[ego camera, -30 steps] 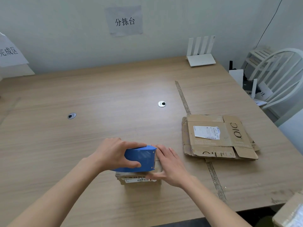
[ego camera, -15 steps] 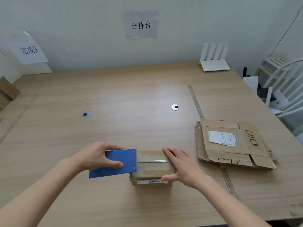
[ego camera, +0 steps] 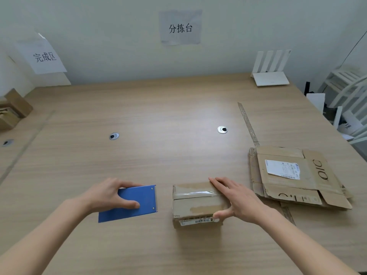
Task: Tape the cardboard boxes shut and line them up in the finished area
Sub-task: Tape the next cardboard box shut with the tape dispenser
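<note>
- left hand (ego camera: 103, 197) grips the blue dispenser (ego camera: 131, 202), fingers curled round it, just left of the box (ego camera: 198, 203)
- box sits near the bench (ego camera: 158, 116) front edge; clear tape along its top
- right hand (ego camera: 238, 197) lies spread on the box's right end; flattened cardboard (ego camera: 294, 175) beside it

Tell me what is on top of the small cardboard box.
A strip of clear tape runs across the small cardboard box, and the right hand rests flat on its right end. The part under that hand is hidden.
</note>
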The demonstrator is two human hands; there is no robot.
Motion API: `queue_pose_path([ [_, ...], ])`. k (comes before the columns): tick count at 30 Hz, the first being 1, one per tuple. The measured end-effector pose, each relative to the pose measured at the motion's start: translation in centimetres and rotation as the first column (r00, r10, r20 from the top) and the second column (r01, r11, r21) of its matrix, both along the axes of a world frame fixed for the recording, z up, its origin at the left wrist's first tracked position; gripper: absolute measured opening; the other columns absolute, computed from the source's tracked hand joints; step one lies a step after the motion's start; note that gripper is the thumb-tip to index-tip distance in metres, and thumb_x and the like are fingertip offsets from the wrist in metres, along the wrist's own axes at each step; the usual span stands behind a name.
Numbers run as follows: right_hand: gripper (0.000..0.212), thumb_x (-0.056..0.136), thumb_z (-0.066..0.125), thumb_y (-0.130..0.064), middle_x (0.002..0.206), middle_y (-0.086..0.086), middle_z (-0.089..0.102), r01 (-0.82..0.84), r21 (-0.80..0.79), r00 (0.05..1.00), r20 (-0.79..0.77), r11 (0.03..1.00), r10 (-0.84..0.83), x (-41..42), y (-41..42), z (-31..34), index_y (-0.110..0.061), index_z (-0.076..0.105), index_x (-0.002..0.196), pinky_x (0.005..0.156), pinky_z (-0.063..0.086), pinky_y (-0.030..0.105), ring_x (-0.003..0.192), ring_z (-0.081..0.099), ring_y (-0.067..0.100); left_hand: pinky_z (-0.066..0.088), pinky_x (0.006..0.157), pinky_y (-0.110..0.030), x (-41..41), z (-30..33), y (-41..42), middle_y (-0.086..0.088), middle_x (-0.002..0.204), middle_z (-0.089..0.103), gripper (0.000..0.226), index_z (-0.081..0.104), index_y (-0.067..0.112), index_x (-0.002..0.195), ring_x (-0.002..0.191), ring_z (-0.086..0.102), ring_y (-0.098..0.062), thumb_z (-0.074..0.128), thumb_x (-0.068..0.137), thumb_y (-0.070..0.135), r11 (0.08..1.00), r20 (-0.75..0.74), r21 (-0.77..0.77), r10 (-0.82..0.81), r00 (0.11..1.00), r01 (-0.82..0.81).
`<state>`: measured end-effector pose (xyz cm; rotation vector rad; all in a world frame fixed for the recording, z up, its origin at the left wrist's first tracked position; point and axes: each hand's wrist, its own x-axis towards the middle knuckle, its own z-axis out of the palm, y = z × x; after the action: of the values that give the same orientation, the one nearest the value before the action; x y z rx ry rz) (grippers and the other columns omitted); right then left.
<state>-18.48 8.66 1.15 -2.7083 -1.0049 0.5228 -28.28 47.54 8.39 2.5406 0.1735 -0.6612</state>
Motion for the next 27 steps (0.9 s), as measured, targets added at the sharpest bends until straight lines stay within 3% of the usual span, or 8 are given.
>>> queue_pose_path([
  [4, 0.121, 0.072, 0.062, -0.084, 0.166, -0.018, 0.006, -0.007, -0.022, 1.000, -0.005, 1.000, 0.007, -0.4, 0.3, 0.1, -0.037, -0.006, 0.161, 0.114, 0.021, 0.021, 0.150, 0.018, 0.009, 0.054, 0.076, -0.021, -0.5, -0.9, -0.7, 0.033, 0.093, 0.066, 0.049, 0.054, 0.071, 0.113, 0.084, 0.062, 0.007, 0.074, 0.069, 0.059, 0.998, -0.022, 0.018, -0.059, 0.998, 0.059],
  [7, 0.122, 0.073, 0.059, -0.084, 0.168, -0.018, -0.008, -0.014, -0.049, 1.000, 0.002, 0.999, 0.014, -0.5, 0.6, 0.1, -0.034, -0.011, 0.160, 0.123, 0.002, 0.024, 0.155, -0.002, 0.007, 0.044, 0.064, -0.011, -0.7, -1.6, -1.6, 0.039, 0.086, 0.061, 0.048, 0.053, 0.071, 0.114, 0.080, 0.056, 0.014, 0.070, 0.069, 0.063, 0.992, 0.017, 0.087, -0.094, 0.995, 0.092],
  [12, 0.119, 0.080, 0.063, -0.072, 0.165, -0.016, -0.023, -0.044, -0.118, 0.999, 0.017, 0.992, 0.047, -0.1, 1.6, 0.7, -0.034, -0.017, 0.159, 0.126, -0.008, 0.033, 0.153, -0.021, 0.006, 0.049, 0.070, -0.019, -0.2, -3.0, -2.3, 0.028, 0.089, 0.064, 0.053, 0.055, 0.063, 0.122, 0.082, 0.059, 0.003, 0.067, 0.071, 0.067, 0.988, 0.032, 0.129, -0.088, 0.996, 0.084],
  [16, 0.125, 0.071, 0.047, -0.093, 0.162, -0.011, -0.029, 0.027, -0.080, 0.999, 0.028, 0.996, -0.025, -1.5, 5.0, 1.9, -0.028, -0.014, 0.160, 0.125, -0.014, 0.038, 0.151, -0.028, 0.010, 0.048, 0.071, -0.022, 0.4, -3.3, -2.5, 0.026, 0.094, 0.064, 0.056, 0.056, 0.059, 0.125, 0.087, 0.059, -0.001, 0.066, 0.071, 0.069, 0.985, 0.026, 0.151, -0.089, 0.996, 0.084],
  [19, 0.103, 0.084, 0.023, -0.087, 0.165, -0.010, -0.022, 0.081, 0.029, 0.993, 0.082, 0.996, -0.083, -3.3, 9.3, 1.5, -0.027, -0.008, 0.162, 0.124, -0.015, 0.037, 0.153, -0.023, 0.011, 0.045, 0.067, -0.022, 0.9, -3.3, -3.0, 0.025, 0.097, 0.065, 0.057, 0.055, 0.058, 0.126, 0.088, 0.059, -0.003, 0.065, 0.071, 0.070, 0.983, 0.011, 0.158, -0.096, 0.995, 0.093],
  [22, 0.091, 0.086, 0.002, -0.082, 0.170, -0.010, -0.001, 0.148, 0.105, 0.979, 0.124, 0.983, -0.161, -4.8, 11.7, -1.0, -0.031, 0.001, 0.162, 0.124, -0.013, 0.038, 0.156, -0.012, 0.013, 0.046, 0.067, -0.025, 1.1, -3.0, -4.0, 0.021, 0.099, 0.066, 0.056, 0.057, 0.058, 0.124, 0.089, 0.060, -0.007, 0.064, 0.071, 0.070, 0.971, 0.007, 0.210, -0.117, 0.993, 0.113],
  [25, 0.091, 0.089, -0.002, -0.081, 0.165, -0.010, 0.023, 0.176, 0.098, 0.961, 0.199, 0.980, -0.192, -5.3, 11.9, -3.0, -0.030, 0.018, 0.161, 0.124, -0.007, 0.041, 0.156, 0.006, 0.017, 0.049, 0.070, -0.029, 1.8, -3.0, -5.1, 0.012, 0.095, 0.069, 0.050, 0.064, 0.050, 0.114, 0.088, 0.062, -0.016, 0.063, 0.069, 0.070, 0.927, 0.043, 0.354, -0.150, 0.988, 0.125],
  [27, 0.091, 0.090, -0.002, -0.081, 0.162, -0.010, 0.029, 0.170, 0.095, 0.960, 0.208, 0.981, -0.187, -5.3, 11.8, -3.1, -0.028, 0.022, 0.160, 0.123, -0.005, 0.042, 0.155, 0.012, 0.019, 0.044, 0.066, -0.029, 2.1, -3.5, -6.1, 0.007, 0.087, 0.068, 0.045, 0.070, 0.036, 0.100, 0.082, 0.061, -0.022, 0.064, 0.069, 0.067, 0.871, 0.035, 0.469, -0.184, 0.982, 0.146],
])
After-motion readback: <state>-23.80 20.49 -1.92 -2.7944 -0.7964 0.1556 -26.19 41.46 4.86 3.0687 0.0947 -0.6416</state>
